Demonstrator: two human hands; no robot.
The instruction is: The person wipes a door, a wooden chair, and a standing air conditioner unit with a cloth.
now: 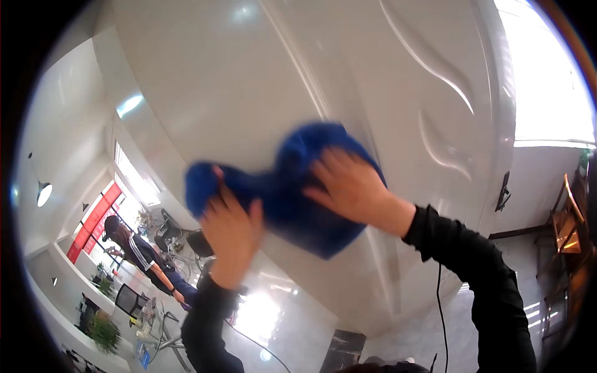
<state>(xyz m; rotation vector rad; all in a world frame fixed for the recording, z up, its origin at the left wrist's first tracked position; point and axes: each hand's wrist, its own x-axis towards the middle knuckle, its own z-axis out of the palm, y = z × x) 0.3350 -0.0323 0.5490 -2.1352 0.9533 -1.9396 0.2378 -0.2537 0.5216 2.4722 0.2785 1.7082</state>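
A blue cloth point(280, 193) lies bunched against a large glossy pale panel point(249, 81) with moulded ridges. My right hand point(349, 186) rests on the cloth's right part, fingers spread and pressing it to the panel. On the cloth's lower left edge is my left hand point(233, 230), blurred, its fingers apart and laid on the fabric. The palms and whatever lies under the cloth are hidden.
Another person point(140, 252) in a dark top stands at the left, near chairs point(130, 301) and a green plant point(104, 331). Wooden furniture point(567, 230) is at the right. A black cable point(443, 311) hangs below my right arm.
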